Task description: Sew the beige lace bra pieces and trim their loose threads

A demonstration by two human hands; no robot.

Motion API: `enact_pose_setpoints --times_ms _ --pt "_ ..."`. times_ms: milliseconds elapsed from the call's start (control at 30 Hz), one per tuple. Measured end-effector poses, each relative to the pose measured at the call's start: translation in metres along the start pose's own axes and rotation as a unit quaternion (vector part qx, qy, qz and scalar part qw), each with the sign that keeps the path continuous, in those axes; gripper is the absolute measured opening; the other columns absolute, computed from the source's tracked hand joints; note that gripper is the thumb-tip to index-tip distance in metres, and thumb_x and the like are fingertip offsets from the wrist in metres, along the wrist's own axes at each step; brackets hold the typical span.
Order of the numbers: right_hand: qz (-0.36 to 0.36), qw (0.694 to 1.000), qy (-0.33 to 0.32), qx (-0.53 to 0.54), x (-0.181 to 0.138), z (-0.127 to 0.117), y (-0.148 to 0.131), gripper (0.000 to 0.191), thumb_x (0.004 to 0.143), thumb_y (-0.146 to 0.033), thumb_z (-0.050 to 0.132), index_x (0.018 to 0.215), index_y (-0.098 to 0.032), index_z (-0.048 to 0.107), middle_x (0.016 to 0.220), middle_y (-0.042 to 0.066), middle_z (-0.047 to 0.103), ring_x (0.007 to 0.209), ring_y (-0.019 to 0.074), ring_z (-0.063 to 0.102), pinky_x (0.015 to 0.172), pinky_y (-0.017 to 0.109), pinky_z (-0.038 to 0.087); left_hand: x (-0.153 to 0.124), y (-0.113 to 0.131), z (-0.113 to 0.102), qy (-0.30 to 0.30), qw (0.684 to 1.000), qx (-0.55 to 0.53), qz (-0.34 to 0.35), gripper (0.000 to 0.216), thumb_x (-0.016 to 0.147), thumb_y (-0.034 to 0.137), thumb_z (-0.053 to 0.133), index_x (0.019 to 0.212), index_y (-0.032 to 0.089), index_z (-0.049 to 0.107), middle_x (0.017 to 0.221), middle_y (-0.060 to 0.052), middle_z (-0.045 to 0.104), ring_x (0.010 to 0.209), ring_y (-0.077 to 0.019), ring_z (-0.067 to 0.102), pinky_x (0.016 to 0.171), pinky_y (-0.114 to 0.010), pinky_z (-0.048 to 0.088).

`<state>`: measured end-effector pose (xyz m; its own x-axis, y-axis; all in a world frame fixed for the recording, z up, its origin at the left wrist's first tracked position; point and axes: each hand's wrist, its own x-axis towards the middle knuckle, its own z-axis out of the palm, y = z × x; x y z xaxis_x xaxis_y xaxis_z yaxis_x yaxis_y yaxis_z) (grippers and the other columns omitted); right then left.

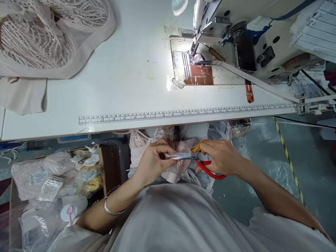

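Observation:
My right hand (222, 156) grips a pair of scissors (211, 171) with one orange and one red handle. Their blades point left and reach the fingertips of my left hand (154, 159), which is closed in a pinch on a small piece of pale lace fabric. The blades partly cover that piece, so its edge is hard to make out. Below both hands, between the table edge and my lap, lies a pale pink lace garment (139, 139), partly hidden by the left hand.
A white sewing table (126, 94) with a printed ruler stands ahead, bearing a sewing machine (245, 49) and an orange-handled thread snip (249, 91). Beige lace garments (60, 42) lie at its left. A box (108, 168) of bagged pieces stands at lower left.

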<state>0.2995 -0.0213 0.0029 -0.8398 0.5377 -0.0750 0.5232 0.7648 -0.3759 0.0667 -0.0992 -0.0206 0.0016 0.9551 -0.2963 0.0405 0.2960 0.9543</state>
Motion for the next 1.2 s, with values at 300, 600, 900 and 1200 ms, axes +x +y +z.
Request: enact_pose_setpoints --times_ms 300,600,900,1200 --pt "0.005 1.0 -0.015 0.022 -0.002 0.003 0.002 0.043 0.085 -0.059 0.063 0.072 -0.019 0.056 0.059 -0.002 0.057 0.048 0.0111 0.045 0.051 0.027 0.028 -0.002 -0.001 -0.002 -0.005 1.0 0.018 -0.001 0.005 0.068 0.021 0.075 0.067 0.017 0.077 0.066 0.0 0.058 0.063 -0.0124 0.051 0.058 -0.024 0.038" --pt "0.019 0.997 -0.048 0.066 -0.002 0.005 0.001 0.051 0.078 -0.065 0.069 0.065 -0.02 0.05 0.053 -0.006 0.046 0.046 0.0087 0.032 0.05 0.025 0.025 -0.002 -0.003 -0.001 -0.011 1.0 0.022 -0.015 0.006 0.068 0.023 0.076 0.067 0.017 0.077 0.067 -0.001 0.06 0.065 -0.0133 0.053 0.061 -0.025 0.041" --pt "0.074 0.978 -0.055 0.186 -0.007 0.02 -0.003 0.053 0.081 -0.049 0.069 0.057 -0.022 0.031 0.047 -0.009 0.034 0.045 0.0069 0.027 0.047 0.024 0.023 -0.001 -0.007 -0.002 -0.016 0.999 0.031 -0.029 0.015 0.071 0.03 0.076 0.068 0.015 0.076 0.067 -0.002 0.062 0.064 -0.0132 0.053 0.06 -0.024 0.041" --pt "0.138 0.967 -0.109 0.186 -0.003 0.006 -0.004 0.036 0.084 -0.038 0.066 0.067 -0.023 0.038 0.056 -0.006 0.052 0.053 0.0117 0.052 0.051 0.023 0.031 -0.001 -0.002 -0.006 -0.005 0.999 0.028 -0.018 0.017 0.072 0.032 0.078 0.067 0.016 0.076 0.068 -0.003 0.065 0.064 -0.014 0.056 0.058 -0.024 0.042"
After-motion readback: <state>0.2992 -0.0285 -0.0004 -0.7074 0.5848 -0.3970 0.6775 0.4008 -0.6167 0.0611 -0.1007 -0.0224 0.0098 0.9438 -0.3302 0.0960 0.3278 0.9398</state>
